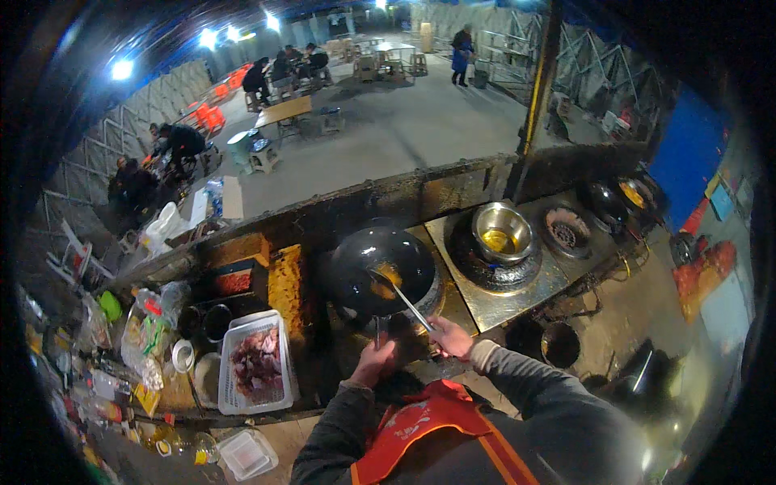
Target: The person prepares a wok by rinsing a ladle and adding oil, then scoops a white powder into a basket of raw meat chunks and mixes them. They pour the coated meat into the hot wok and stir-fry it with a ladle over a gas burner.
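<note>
A dark wok (357, 257) sits on a burner in front of me, with a small amount of yellowish-brown food or liquid (383, 291) at its bottom. My left hand (374, 361) is closed on the wok's handle (379, 330) at the near rim. In my right hand (451, 338) is the metal handle of a long ladle (412, 308), whose head rests inside the wok over the yellowish contents. To the right, a stainless steel bowl (527, 227) holding yellow liquid stands on another round, dark vessel.
Raw meat (257, 364) fills a white plastic basket (225, 388) at the left. Near it are a tray of chopped red food (233, 282), bags and bottles. More burners (567, 231) continue rightward. A low wall (388, 185) and an upright post (536, 103) border the stove; people sit beyond.
</note>
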The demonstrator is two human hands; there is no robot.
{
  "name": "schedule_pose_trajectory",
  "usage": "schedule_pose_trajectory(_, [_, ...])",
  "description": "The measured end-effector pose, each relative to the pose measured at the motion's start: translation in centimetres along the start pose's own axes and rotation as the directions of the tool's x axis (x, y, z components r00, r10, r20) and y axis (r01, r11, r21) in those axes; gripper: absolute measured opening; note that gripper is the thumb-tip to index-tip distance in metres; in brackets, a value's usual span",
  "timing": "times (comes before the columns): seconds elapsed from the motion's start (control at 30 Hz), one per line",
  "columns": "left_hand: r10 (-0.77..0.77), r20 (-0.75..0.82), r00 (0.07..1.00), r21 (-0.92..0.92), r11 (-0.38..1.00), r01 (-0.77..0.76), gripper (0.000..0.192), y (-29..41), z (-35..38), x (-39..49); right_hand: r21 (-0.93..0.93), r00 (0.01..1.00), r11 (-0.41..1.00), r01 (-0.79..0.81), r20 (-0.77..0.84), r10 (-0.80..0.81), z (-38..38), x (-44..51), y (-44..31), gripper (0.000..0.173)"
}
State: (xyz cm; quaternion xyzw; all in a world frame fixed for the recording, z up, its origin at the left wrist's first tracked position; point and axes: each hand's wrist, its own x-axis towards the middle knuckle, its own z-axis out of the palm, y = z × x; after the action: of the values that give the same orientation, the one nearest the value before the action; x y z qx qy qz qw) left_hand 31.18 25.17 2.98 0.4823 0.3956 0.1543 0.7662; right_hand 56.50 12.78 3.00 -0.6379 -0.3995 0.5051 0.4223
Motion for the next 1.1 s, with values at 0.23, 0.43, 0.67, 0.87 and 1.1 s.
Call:
schedule_pose_trajectory(0.23, [0.119, 0.107, 0.987, -0.034, 0.993, -0.116, 0.031, -2.2, -0.5, 0.6, 0.222, 0.990, 0.971, -0.085, -0.093, 0.108, 1.8, 5.2, -0.9, 0.058])
schedule_pose_trajectory(0.43, [-0.057, -0.066, 0.996, -0.129, 0.990, 0.048, 0.043, -1.7, -0.4, -3.5, 0.386, 0.982, 0.905, -0.176, 0.000, 0.191, 1.4, -2.2, -4.1, 0.060])
schedule_pose_trajectory(0.67, [-0.249, -0.175, 0.953, -0.354, 0.919, 0.175, 0.054, -8.8, -7.3, -8.0, 0.359, 0.998, 0.933, -0.023, -0.040, 0.040, 2.2, 2.6, -4.2, 0.056])
schedule_pose_trajectory(0.87, [-0.319, -0.511, 0.798, -0.382, 0.916, 0.122, 0.060, -19.2, -12.9, -16.9, 0.461, 0.976, 0.864, -0.202, 0.021, 0.217, 1.2, 0.0, -3.4, 0.016])
schedule_pose_trajectory(1.1, [-0.312, -0.525, 0.792, 0.363, 0.759, 0.540, 0.060, -26.7, -15.5, -23.2, 0.238, 0.988, 0.971, -0.005, -0.150, 0.042, 2.1, 3.4, -2.9, 0.020])
